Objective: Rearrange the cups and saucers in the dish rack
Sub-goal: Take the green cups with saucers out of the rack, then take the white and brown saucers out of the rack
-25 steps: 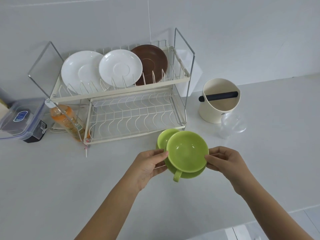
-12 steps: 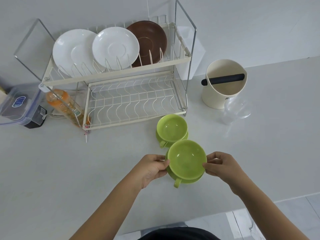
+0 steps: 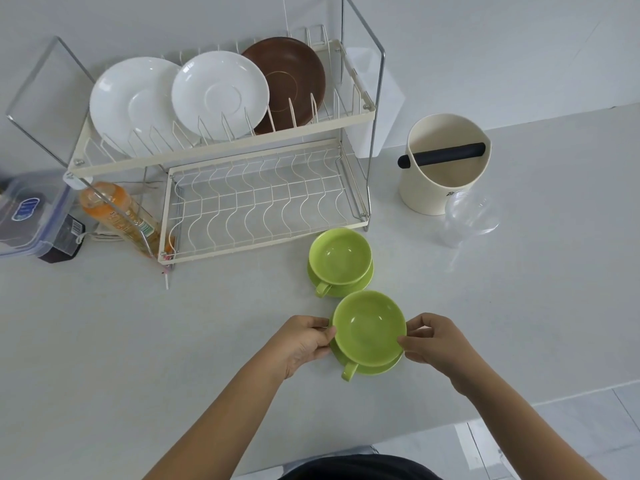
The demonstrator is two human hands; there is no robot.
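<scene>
Seen from the head camera: holding a green cup (image 3: pixel 369 329) and its green saucer (image 3: pixel 375 368) between both hands on the grey table (image 3: pixel 104 341), the left hand (image 3: pixel 304 342) pinching the set at its left edge with curled fingers (image 3: pixel 325 332), the right hand (image 3: pixel 431 339) gripping the opposite edge the same way, cup handle pointing toward the camera. Sitting just behind, a second green cup on its saucer (image 3: pixel 340 259), near the front right corner of the two-tier dish rack (image 3: pixel 221 157). Standing upright in the rack's top tier, two white saucers (image 3: pixel 138 102) (image 3: pixel 220 95) and a brown saucer (image 3: pixel 287 81), overlapping left to right. Flanking the rack: an orange bottle (image 3: pixel 117 216) and a clear lidded box (image 3: pixel 31 213) at left, a cream container with a black bar (image 3: pixel 445 164) and a clear plastic cup (image 3: pixel 467 216) at right.
</scene>
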